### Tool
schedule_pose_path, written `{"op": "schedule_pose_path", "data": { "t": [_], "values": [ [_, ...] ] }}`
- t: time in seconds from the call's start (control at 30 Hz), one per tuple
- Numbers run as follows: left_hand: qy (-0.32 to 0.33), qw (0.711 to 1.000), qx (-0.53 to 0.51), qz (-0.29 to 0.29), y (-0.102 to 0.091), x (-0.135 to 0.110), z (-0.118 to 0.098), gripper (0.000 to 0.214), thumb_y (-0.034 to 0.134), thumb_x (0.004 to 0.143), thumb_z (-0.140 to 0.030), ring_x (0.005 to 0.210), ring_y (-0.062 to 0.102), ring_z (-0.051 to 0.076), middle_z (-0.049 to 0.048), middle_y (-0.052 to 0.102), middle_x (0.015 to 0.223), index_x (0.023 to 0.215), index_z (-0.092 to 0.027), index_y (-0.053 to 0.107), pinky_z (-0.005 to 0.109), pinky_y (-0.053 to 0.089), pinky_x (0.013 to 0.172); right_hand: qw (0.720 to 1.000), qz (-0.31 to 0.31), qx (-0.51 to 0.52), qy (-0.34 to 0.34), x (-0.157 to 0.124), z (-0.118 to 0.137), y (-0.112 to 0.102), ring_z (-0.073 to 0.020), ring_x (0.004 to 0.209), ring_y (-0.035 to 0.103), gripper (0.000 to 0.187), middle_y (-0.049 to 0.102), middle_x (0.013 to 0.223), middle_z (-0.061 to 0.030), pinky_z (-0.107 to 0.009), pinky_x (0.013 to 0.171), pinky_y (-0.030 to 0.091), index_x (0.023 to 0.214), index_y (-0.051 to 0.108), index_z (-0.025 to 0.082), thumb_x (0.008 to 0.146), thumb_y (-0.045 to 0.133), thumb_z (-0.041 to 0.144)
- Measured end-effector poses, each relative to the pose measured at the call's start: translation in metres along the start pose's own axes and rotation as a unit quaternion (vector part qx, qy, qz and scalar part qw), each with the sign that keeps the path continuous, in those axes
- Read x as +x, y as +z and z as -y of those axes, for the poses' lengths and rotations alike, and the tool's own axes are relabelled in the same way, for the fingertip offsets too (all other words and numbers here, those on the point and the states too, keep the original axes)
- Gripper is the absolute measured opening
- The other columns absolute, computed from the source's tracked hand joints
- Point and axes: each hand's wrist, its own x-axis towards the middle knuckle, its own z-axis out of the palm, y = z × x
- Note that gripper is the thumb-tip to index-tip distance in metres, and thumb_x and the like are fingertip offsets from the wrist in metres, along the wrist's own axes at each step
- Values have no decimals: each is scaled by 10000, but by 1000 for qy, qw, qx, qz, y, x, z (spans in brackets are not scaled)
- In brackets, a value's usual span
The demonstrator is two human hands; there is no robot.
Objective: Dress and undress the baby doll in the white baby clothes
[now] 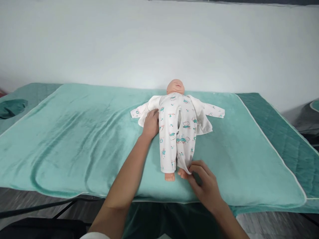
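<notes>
A baby doll (pixel 175 87) lies on its back, head toward the wall and bare feet toward me. White printed baby trousers (pixel 167 132) cover its legs and reach up to the chest. Under them a white baby jacket (pixel 204 124) spreads to both sides, sleeves stretched outward. My left hand (pixel 151 124) rests against the doll's side at the waist, over the jacket edge, fingers extended and their tips partly hidden. Down at the foot on the right, my right hand (pixel 204 183) pinches the cuff of that trouser leg and draws its corner outward.
A light green plush blanket (pixel 74 139) with folds on the left covers the padded table. Darker quilted cover (pixel 286 132) shows at the right end. The white wall (pixel 124 43) stands directly behind. Dark chair-like parts (pixel 45 227) sit below the near left edge.
</notes>
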Motion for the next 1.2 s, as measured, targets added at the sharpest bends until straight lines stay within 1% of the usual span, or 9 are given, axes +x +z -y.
{"op": "schedule_pose_path", "data": {
  "t": [0.17,0.27,0.37,0.6,0.7,0.8,0.97,1.07,1.2],
  "values": [
    [3,1000,-14,-15,1,0,1,411,444,937,-213,1345,478,309,143,538,1459,1304,-170,625,499,420,1128,995,95,20,-27,-1,20,-27,-188,826,556,234,590,932,-56,-316,688,477,996,511,218,859,482,31],
    [-3,999,-24,-37,4,1,2,419,450,931,-182,1305,505,307,149,568,1417,1317,-159,611,497,437,1113,986,163,-19,-23,2,13,-30,-212,886,571,271,613,980,-65,-352,750,487,1027,530,219,837,497,29],
    [2,996,-47,-74,6,2,4,414,450,929,-154,1268,533,291,153,599,1373,1312,-146,606,481,453,1105,980,199,13,-13,8,2,-33,-199,908,592,229,627,1008,-60,-336,764,488,1037,541,223,878,525,59],
    [85,965,-162,-188,-2,-3,-6,338,431,988,-167,1212,603,201,102,663,1255,1248,-197,644,409,475,1092,993,94,63,-36,39,-8,-45,-120,671,534,133,590,756,7,-260,610,407,880,564,217,959,544,113],
    [116,951,-216,-188,-10,-7,-16,249,489,1000,-259,1185,616,198,93,663,1226,1150,-210,682,407,481,1072,996,23,84,4,67,-20,-38,-122,678,554,143,606,762,5,-264,627,426,852,590,216,980,546,168],
    [114,947,-239,-183,-16,-9,-22,223,533,987,-345,1042,637,193,75,667,1080,921,-203,692,378,510,953,993,-66,79,55,105,-40,-21,-144,731,574,143,624,790,-2,-284,682,448,847,614,219,976,572,264],
    [14,971,-217,-103,-15,-8,-18,477,440,1017,-432,607,470,131,-15,476,618,600,-204,414,303,379,610,980,-146,4,137,150,-83,5,-166,735,579,130,636,810,-8,-309,699,461,881,609,217,930,583,335],
    [-33,987,-147,-58,-11,-10,-12,464,389,1028,-444,567,409,139,-28,423,576,624,-220,344,315,310,577,979,-122,-72,146,145,-105,8,-199,771,575,116,638,846,-42,-346,714,461,893,609,207,923,514,266],
    [-7,999,-36,-17,-12,-27,-12,359,359,1019,-309,699,531,208,34,559,705,689,-226,472,354,396,653,993,15,-110,50,121,-117,4,-259,963,574,209,651,1012,-114,-404,828,480,912,664,188,897,462,137]
  ]
}}
